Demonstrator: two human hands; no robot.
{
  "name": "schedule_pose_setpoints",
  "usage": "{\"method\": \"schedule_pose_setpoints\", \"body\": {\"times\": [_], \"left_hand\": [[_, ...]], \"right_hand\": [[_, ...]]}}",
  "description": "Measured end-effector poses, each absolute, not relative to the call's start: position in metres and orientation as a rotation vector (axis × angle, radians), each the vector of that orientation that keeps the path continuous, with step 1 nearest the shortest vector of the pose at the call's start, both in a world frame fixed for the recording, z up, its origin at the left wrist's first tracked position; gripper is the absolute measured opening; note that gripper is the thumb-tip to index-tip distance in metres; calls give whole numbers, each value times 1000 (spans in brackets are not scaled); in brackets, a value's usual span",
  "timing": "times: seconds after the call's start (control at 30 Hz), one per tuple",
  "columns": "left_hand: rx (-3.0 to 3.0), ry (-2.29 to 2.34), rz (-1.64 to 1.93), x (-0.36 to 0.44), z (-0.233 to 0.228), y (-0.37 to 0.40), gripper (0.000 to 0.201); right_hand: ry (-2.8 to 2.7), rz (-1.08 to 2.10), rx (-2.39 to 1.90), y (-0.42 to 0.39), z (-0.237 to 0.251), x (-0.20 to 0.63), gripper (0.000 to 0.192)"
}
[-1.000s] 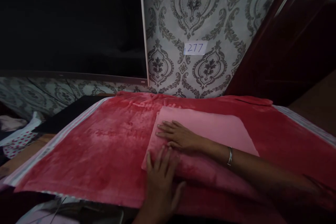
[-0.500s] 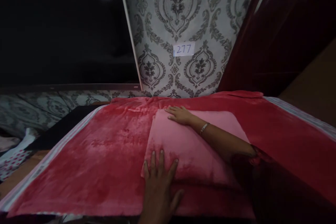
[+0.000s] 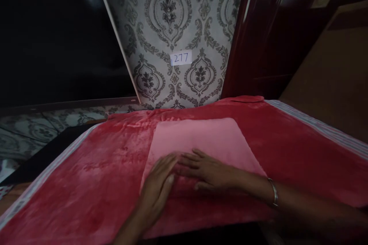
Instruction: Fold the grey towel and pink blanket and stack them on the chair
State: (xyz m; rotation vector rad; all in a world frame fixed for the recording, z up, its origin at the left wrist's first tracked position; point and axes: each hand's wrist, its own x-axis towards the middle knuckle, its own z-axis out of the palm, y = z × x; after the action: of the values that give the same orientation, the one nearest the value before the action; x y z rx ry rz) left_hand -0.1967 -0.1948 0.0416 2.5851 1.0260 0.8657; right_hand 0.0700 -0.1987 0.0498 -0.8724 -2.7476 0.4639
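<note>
A folded pink cloth (image 3: 198, 134), soft and roughly square, lies flat on a red plush blanket (image 3: 94, 172). Over the cloth's near left part is my left hand (image 3: 156, 183), its fingers stretched out and nothing in them. My right hand (image 3: 205, 170) reaches in from the right, palm down above the near part of the cloth, fingers extended. The fingertips of both hands almost meet. Whether the palms press on the cloth is hard to tell. A metal bracelet (image 3: 274, 193) circles the right wrist.
Behind the blanket stands a patterned wall (image 3: 169, 34) with a paper label (image 3: 181, 57) reading 277. A large dark screen (image 3: 57, 38) is at the left. Dark red glossy panelling (image 3: 258, 46) and a brown board (image 3: 330, 80) stand at the right. The blanket has a striped border (image 3: 51, 164).
My right hand has drawn back from the cloth's far left corner toward its near part. My left hand has turned inward beside it. The view has shifted somewhat to the right.
</note>
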Motion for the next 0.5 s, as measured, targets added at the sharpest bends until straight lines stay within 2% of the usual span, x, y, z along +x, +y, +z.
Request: {"method": "schedule_pose_setpoints", "body": {"times": [0.1,0.23,0.33,0.5], "left_hand": [[2569,733,447,-154,78,-151,54],[2700,543,-9,-91,76,-82,60],[2861,536,-22,-62,57,-37,64],[2848,826,44,-43,42,17,62]], "right_hand": [[-2677,438,-834,-197,39,70,63],[-2630,479,-823,-195,31,68,60],[-2613,570,-863,-196,30,70,61],[-2563,659,-876,-195,31,74,61]]}}
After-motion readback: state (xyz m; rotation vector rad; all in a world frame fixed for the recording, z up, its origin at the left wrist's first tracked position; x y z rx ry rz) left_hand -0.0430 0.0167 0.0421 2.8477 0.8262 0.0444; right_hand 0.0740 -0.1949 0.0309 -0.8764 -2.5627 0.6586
